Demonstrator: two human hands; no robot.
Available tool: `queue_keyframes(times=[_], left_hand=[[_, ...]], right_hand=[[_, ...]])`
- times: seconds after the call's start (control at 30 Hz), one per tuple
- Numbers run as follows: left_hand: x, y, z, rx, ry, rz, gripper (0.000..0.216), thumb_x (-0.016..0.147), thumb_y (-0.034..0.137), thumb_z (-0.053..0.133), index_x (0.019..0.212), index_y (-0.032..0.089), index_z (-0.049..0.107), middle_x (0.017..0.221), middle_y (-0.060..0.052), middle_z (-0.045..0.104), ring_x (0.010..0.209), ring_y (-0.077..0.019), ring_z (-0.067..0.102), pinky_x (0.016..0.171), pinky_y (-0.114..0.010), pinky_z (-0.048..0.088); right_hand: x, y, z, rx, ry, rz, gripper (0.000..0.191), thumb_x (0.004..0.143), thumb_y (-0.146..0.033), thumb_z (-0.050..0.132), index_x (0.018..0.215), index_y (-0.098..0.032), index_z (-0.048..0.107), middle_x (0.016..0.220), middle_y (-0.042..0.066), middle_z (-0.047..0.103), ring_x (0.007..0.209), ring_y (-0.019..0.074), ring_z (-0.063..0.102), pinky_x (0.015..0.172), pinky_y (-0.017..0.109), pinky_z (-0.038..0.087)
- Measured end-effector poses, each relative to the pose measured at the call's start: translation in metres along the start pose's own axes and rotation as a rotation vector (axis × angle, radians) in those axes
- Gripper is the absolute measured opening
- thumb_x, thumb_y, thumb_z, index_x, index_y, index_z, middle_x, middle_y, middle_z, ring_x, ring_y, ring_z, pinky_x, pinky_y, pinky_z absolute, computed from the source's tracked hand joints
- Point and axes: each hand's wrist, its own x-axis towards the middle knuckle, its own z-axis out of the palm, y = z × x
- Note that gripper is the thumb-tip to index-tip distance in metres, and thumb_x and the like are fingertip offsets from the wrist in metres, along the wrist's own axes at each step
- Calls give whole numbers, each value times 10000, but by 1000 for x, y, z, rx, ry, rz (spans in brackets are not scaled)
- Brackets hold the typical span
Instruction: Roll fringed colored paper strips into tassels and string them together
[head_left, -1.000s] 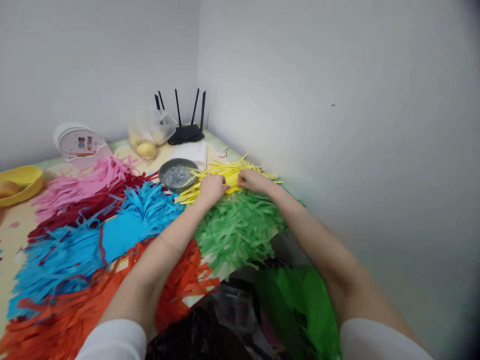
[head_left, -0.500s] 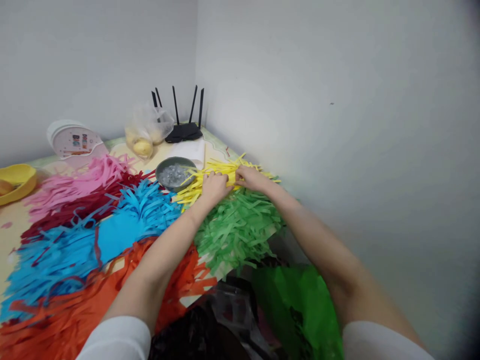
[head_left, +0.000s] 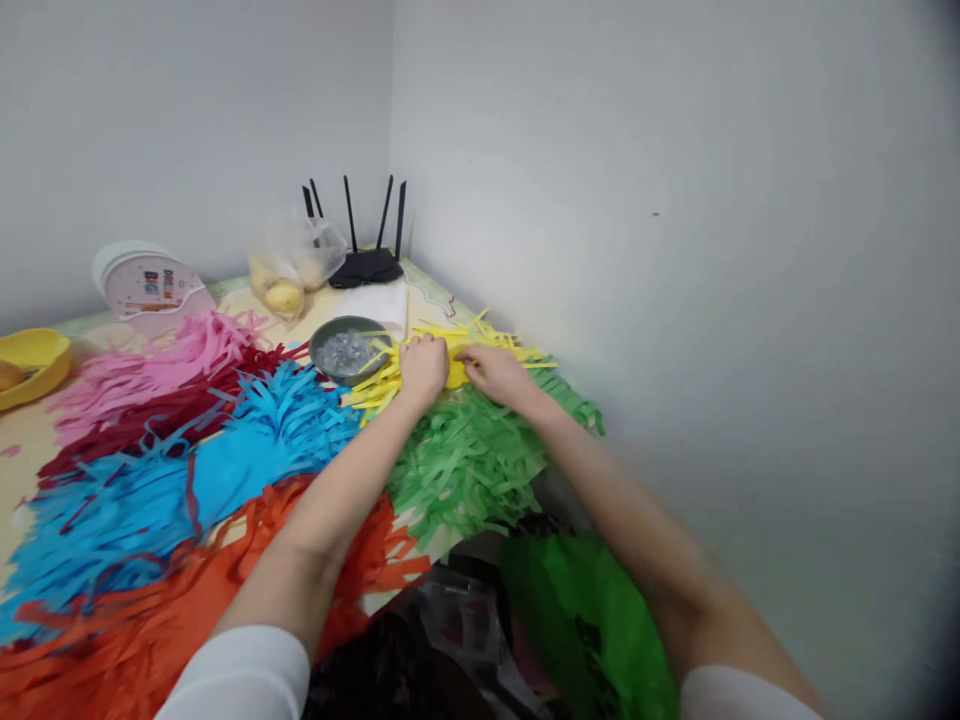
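Yellow fringed paper (head_left: 457, 376) lies at the right end of the table, with strips fanning out on both sides. My left hand (head_left: 425, 368) is closed over its left part, fingers curled down into it. Just to the right, the fingers of my right hand (head_left: 499, 374) pinch the paper near its middle; the fingertips are partly hidden. Green fringed paper (head_left: 472, 460) spreads below both hands. Blue fringed paper (head_left: 247, 455) and orange fringed paper (head_left: 135, 625) lie to the left.
A grey bowl (head_left: 319, 345) of clear pieces stands beside the yellow strips. Behind are a black router (head_left: 366, 268) and a plastic bag of yellow fruit (head_left: 285, 297). Pink fringe (head_left: 165, 365) and dark red fringe (head_left: 150, 410) lie left. A green bag (head_left: 589, 620) sits below the table edge.
My right hand has shifted slightly left and down, closer to my left hand. My left hand has moved a little left and up. More of the green fringe shows at right.
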Motion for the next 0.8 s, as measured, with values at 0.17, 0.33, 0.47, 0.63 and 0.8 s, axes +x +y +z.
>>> queue_keyframes(times=[0.17,0.33,0.47,0.63,0.8], left_hand=[[-3,-4,-26,-77,127,-41,218,961,232,435,1064,185,622,1136,-101,662,1084,-241,585,921,-368,421],[3,-18,-69,-462,506,-28,80,867,160,538,882,174,615,921,-59,677,848,-188,613,807,-307,450],[-2,-49,-127,-706,777,-18,66,819,116,581,798,173,608,783,-13,655,707,-136,585,695,-249,448],[-78,-115,-205,-594,1028,-52,64,841,154,579,790,178,610,729,14,637,680,-111,567,643,-222,426],[-206,-162,-222,-85,1011,-44,78,799,136,562,822,179,623,798,-11,662,779,-159,601,745,-281,461]], right_hand=[[6,-11,32,21,-75,65,303,965,-207,536,1249,-137,610,1207,124,662,1103,221,624,989,403,484],[19,-10,39,24,-102,190,352,958,-357,593,1260,-176,589,1276,100,606,1080,220,629,910,440,549],[22,-17,32,13,-121,256,351,957,-356,594,1257,-173,589,1265,99,610,1069,219,632,899,434,553],[4,-39,8,-22,-94,273,225,952,-291,596,1089,-128,667,1090,96,691,963,202,672,855,395,560],[-50,-128,-26,4,223,161,338,1001,-287,405,1092,-112,680,1022,164,736,992,280,697,882,417,529]])
